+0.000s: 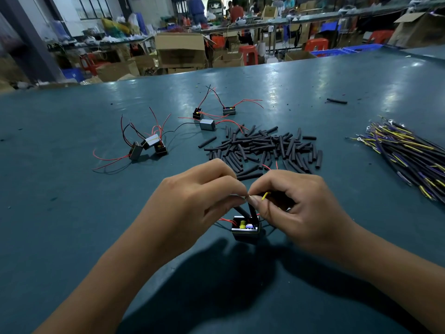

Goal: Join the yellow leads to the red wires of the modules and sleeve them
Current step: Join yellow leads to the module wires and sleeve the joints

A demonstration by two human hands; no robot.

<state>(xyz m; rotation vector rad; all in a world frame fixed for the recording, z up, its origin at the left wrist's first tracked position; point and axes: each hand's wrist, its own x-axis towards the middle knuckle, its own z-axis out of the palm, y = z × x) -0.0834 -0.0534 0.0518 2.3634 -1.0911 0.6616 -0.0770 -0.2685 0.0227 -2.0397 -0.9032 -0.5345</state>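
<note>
Teal bench (72,225): both hands curled, fingertips meeting, left hand (192,201) and right hand (293,203) pinching wires above module (245,229).

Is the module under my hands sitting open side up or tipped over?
Open side up: the module stands on the table below both hands, its yellow and purple parts facing the camera.

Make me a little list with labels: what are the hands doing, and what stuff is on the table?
left hand: pinches a wire end at its fingertips
right hand: pinches the meeting wire end; a yellow lead shows in it
module: on the table under the hands, two sleeves on its wires
sleeves: black pile behind the hands
leads: bundle at right
spare modules: two groups at left and centre, red and black wires
</note>
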